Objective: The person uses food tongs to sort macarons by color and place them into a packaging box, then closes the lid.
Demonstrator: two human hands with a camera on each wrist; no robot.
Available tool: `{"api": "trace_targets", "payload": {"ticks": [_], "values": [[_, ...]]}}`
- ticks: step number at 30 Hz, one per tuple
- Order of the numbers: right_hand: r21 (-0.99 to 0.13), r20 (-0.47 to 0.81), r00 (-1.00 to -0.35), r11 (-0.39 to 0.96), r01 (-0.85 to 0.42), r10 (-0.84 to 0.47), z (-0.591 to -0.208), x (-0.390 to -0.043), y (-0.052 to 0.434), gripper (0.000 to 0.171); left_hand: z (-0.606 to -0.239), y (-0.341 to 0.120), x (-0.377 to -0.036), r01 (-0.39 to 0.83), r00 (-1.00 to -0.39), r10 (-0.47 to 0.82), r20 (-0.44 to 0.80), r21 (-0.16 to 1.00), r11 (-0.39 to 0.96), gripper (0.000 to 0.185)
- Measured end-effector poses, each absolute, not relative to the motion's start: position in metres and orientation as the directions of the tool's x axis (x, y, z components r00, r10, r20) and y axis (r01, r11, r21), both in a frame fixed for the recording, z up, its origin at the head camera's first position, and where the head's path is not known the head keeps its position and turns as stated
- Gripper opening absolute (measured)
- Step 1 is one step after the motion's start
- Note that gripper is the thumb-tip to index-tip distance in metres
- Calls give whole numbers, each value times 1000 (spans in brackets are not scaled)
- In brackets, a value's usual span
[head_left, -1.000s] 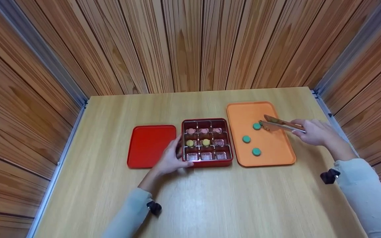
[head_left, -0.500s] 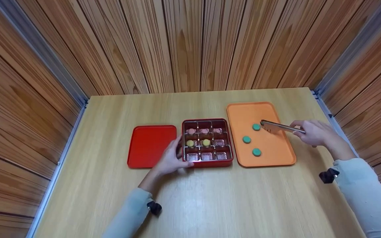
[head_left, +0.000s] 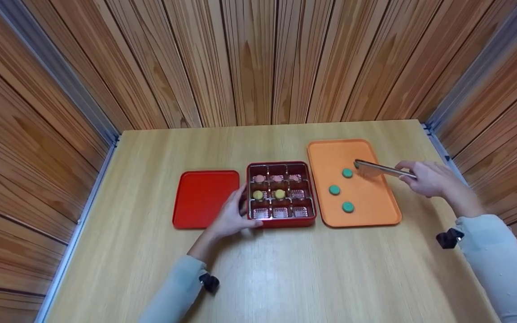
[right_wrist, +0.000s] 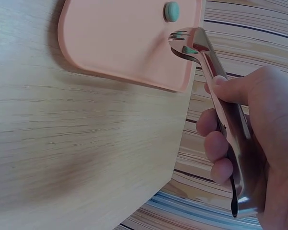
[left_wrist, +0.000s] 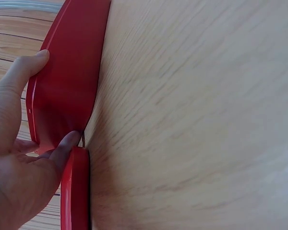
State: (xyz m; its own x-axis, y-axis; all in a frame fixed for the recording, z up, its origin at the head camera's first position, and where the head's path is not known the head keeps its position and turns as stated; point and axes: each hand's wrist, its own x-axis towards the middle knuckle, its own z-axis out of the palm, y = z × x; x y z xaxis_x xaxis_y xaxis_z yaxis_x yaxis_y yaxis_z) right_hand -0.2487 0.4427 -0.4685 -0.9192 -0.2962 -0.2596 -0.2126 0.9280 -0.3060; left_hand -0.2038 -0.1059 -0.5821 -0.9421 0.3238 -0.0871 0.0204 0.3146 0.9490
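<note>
The right hand (head_left: 427, 178) grips metal tongs (head_left: 388, 170), fingers wrapped round the handles. Their long axis runs leftward and slightly away from the person, the tips reaching over the orange tray (head_left: 375, 214). Green shows at those tips and through their slots, so a green piece (right_wrist: 188, 50) seems pinched there; how firmly cannot be told.

The red box (head_left: 292, 222) lies left of the right hand, past the tray and just beside its left edge, roughly in line with the tongs but a little nearer the person. Pink pieces (head_left: 277, 178) occupy its far row; yellow pieces (head_left: 280, 194) fill the left and middle compartments of the centre row. Three green discs (head_left: 347, 173) rest on the tray, the farthest just beside the tips. The left hand (head_left: 229, 218) is nearer the box, holding its near-left corner, thumb on the front wall.
</note>
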Motion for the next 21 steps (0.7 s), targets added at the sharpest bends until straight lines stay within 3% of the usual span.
{"api": "trace_targets", "payload": {"ticks": [21], "values": [[-289,-158,-920,908,-303,-357,-456,-248,419,33,-581,-106,-203,-4,-941,318,-119,940,341,126]]}}
